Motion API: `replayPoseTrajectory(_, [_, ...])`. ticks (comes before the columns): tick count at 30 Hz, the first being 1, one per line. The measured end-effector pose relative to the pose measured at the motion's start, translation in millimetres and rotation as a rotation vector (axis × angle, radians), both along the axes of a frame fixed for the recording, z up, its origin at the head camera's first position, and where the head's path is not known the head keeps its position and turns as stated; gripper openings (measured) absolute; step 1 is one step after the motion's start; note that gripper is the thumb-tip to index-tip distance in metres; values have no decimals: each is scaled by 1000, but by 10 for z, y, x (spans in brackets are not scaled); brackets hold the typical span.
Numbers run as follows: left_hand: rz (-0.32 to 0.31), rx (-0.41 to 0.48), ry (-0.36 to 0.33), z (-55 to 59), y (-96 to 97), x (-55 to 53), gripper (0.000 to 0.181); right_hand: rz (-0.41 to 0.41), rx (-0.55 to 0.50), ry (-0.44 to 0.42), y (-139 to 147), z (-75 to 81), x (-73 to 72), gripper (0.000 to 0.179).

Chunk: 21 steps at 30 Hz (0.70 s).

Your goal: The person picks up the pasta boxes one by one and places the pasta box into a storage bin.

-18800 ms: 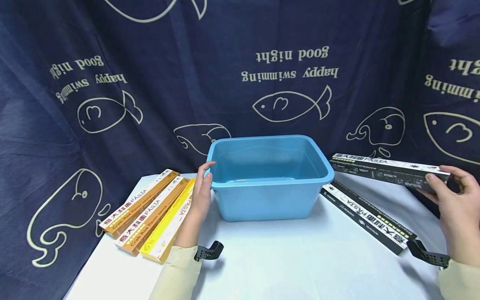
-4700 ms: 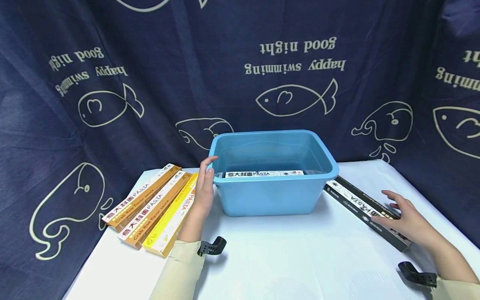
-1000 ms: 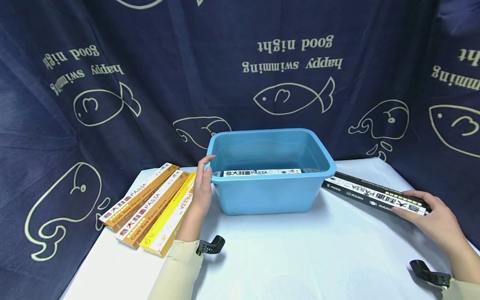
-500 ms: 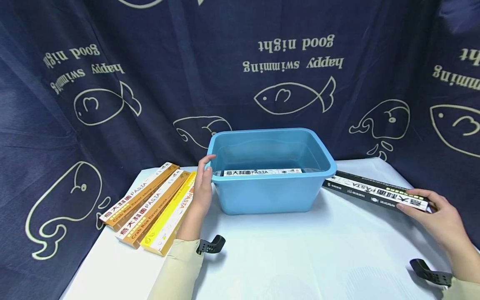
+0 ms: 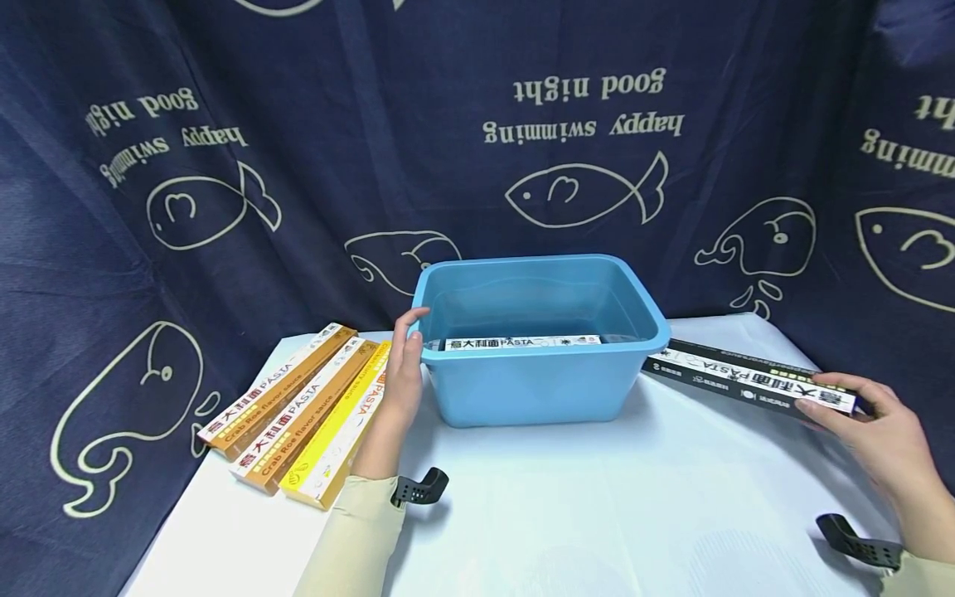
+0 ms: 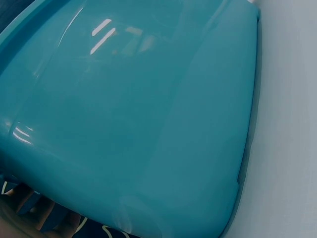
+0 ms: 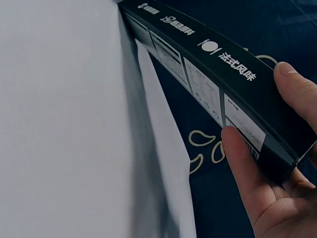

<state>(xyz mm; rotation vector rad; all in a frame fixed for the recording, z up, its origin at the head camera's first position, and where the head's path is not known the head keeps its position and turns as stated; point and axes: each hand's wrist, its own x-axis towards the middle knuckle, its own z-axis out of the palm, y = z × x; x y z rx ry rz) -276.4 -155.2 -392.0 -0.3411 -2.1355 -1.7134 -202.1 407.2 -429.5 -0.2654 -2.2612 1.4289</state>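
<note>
My right hand grips the near end of a long black pasta box, thumb on one side and fingers on the other. That end is raised, and the far end lies close by the right wall of the blue plastic bin. In the right wrist view the box shows its dark side and printed panels, with fingers under it. My left hand holds the bin's left rim, fingers hooked over it. Inside the bin lies another pasta box, white face up, its lower part hidden by the front wall.
Left of the bin, two brown Crab Roe pasta boxes and a yellow pasta box lie side by side, slanted. A white cloth covers the table. Behind hangs a dark blue curtain with fish drawings.
The black box held at first now lies in the bin. Since then my right hand has taken the second black box and lifted its near end slightly rightward. The left hand stays on the rim.
</note>
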Motion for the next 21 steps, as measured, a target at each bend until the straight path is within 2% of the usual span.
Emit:
replayPoseTrajectory(4, [-1,5,7,-9,-3,-18,50,93,-214,86,-12,0,-23,43])
replayPoseTrajectory(7, [-8,5,3,-13,-2,-30,50,99,-279,124,-26,23,-21,42])
replayPoseTrajectory(12, [-15,1,-9,-10,5,-27,51,14,-259,102,-64,90,-24,42])
replayPoseTrajectory(15, [-10,10,4,-7,6,-19,51,-47,-204,60,-92,124,-47,41])
replayPoseTrajectory(21, [0,21,8,0,-1,-6,49,-80,-310,67,-123,156,-99,44])
